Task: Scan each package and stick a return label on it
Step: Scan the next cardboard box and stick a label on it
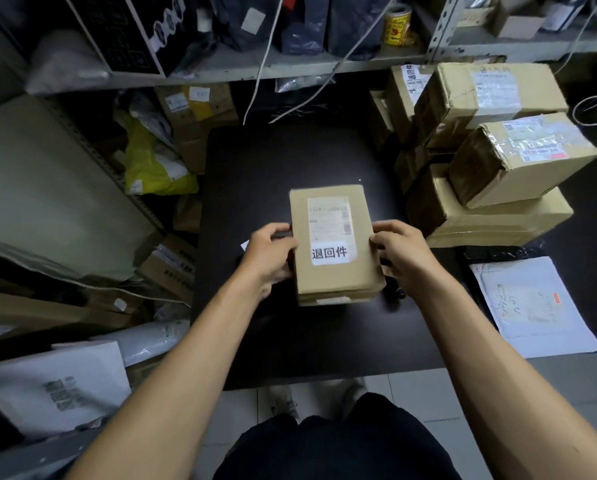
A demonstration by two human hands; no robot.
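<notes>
Resting over the middle of the black table (255,161), the box (335,271) carries a return label (329,252) below its shipping label (329,216). Left hand (269,258) and right hand (399,252) grip its sides. Stacked boxes (491,161) sit far right.

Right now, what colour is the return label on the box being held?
White with black characters, on the brown box; the label shows in the head view.
</notes>
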